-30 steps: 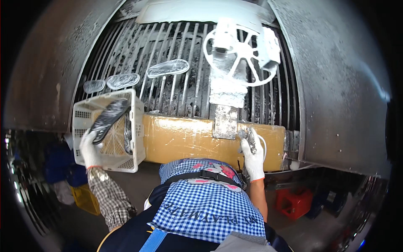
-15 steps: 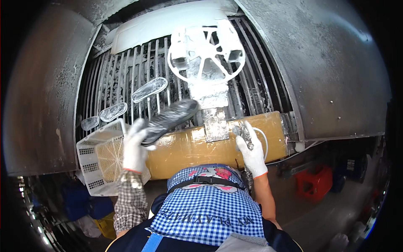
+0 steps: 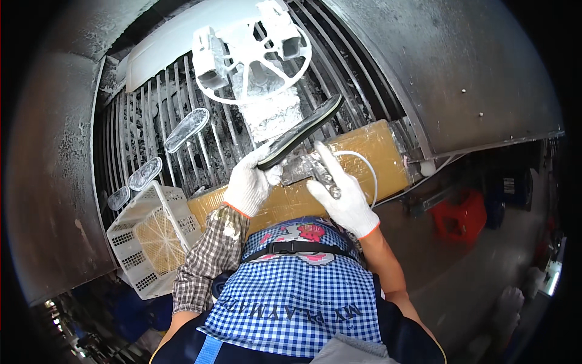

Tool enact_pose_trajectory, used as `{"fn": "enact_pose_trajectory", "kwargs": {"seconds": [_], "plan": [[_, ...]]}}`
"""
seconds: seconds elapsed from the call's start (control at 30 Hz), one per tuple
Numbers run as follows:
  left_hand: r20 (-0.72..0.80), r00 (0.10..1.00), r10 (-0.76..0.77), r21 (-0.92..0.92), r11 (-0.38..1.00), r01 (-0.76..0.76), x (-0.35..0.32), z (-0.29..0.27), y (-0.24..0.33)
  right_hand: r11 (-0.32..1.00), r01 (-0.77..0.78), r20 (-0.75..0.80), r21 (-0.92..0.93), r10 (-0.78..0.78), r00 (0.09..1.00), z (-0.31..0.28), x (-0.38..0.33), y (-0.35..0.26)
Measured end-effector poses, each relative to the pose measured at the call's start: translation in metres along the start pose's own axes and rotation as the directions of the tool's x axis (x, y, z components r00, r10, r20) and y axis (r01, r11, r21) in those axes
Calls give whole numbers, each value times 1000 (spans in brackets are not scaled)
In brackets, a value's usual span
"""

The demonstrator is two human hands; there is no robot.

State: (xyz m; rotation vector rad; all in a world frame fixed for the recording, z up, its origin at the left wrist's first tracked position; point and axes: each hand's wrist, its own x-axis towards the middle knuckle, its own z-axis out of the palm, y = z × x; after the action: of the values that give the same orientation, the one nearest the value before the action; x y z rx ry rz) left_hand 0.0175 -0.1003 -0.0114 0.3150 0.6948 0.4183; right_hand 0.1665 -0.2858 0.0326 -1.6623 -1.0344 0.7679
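Grate (image 3: 221,136): spans the area ahead of us; bars carry white residue. Tan box (image 3: 376,158): lies along the near edge. White wheel (image 3: 247,54): stands over the grate on a white-coated post (image 3: 270,115). White basket (image 3: 159,233): at the box's L end. R hand (image 3: 345,200): fingers curled on the metal tool, index extended. L hand (image 3: 247,187): fingers closed on the near end of the black sole (image 3: 302,132). Sole loc.: held up at a slant, between wheel & box in view, just beyond the tool. Three clear-wrapped pcs. (image 3: 188,129): in a row on the grate. Metal tool (image 3: 325,176): w/ white hose (image 3: 371,167) attached.

Progress, in our judgement: sole pick-up done, set-down not. Whether the tool's been used on it, we can't tell.
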Motion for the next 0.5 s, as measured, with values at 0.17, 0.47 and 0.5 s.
{"fn": "enact_pose_trajectory", "kwargs": {"seconds": [0.17,0.47,0.5], "plan": [[33,999,-27,52,998,25,-7,16,3,991,118,63,-64,-114,991,12,5,-2],[15,999,-34,145,989,32,-16,18,-1,993,39,51,-110,-33,998,11,11,1],[5,1000,-24,163,986,23,-18,22,-1,990,43,21,-136,-41,999,10,12,8]]}}
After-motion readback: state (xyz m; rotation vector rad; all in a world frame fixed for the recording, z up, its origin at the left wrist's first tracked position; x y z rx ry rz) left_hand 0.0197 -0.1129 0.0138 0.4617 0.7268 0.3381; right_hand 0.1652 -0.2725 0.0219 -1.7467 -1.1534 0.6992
